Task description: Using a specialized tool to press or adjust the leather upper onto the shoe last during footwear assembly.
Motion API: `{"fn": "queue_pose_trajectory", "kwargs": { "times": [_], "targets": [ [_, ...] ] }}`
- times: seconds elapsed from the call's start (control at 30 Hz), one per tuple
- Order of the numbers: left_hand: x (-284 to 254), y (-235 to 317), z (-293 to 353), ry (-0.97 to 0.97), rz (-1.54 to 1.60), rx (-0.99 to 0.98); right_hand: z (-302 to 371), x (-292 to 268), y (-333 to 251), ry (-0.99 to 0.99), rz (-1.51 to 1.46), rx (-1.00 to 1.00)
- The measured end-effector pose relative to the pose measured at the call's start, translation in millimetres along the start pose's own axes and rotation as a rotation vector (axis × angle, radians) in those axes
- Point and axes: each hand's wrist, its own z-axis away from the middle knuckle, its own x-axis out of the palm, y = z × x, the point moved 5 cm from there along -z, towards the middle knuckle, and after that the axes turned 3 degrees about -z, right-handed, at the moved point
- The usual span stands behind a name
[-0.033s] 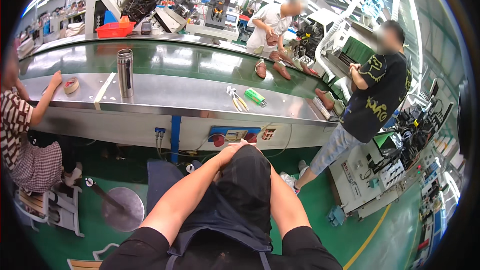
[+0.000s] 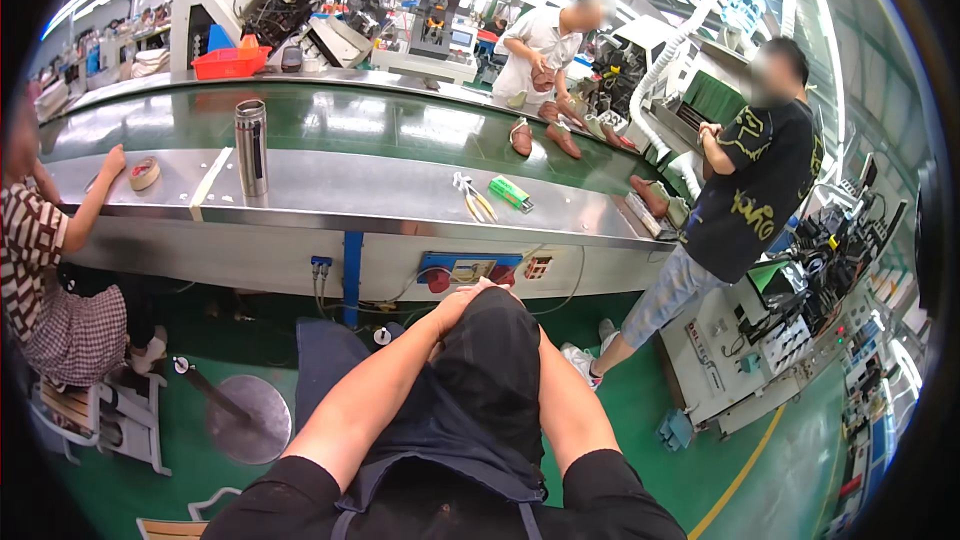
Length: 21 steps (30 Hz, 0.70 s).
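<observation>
My raised knee [image 2: 490, 340], in dark trousers, has both arms around it. The back of my left hand [image 2: 458, 302] shows at the knee's left side, its fingers out of sight round the front. Of my right hand [image 2: 492, 284] only a bit shows over the top of the knee; the rest is hidden behind it. No tool shows in either hand. Beyond the knee, on the steel bench edge [image 2: 370, 195], lie pliers [image 2: 474, 200] with yellowish handles and a small green box [image 2: 511, 192]. A steel flask [image 2: 251, 148] stands farther left.
Brown shoes [image 2: 540, 138] sit on the green conveyor belt [image 2: 370, 120]. Across it a person in white [image 2: 540, 50] holds a shoe. A person in black [image 2: 755, 170] stands at right; another person [image 2: 60, 270] sits at left near a tape roll [image 2: 144, 174]. A round metal base [image 2: 250, 425] is on the floor.
</observation>
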Motion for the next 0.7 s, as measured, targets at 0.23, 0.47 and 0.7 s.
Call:
{"fn": "queue_pose_trajectory", "kwargs": {
  "times": [0.23, 0.47, 0.7],
  "targets": [
    [8.1, -17.3, -1.0, 0.024, -0.384, 0.002, 9.8, -6.5, 13.6, 0.033, 0.071, -0.092],
    [-3.6, -84.6, -13.9, 0.036, -0.446, 0.162, 0.0, 8.0, 11.9, -0.044, 0.145, -0.151],
    [-3.4, -57.6, -1.5, 0.078, -1.010, 0.474, -14.6, 1.6, -1.4, -0.109, 0.251, -0.204]
  ]
}}
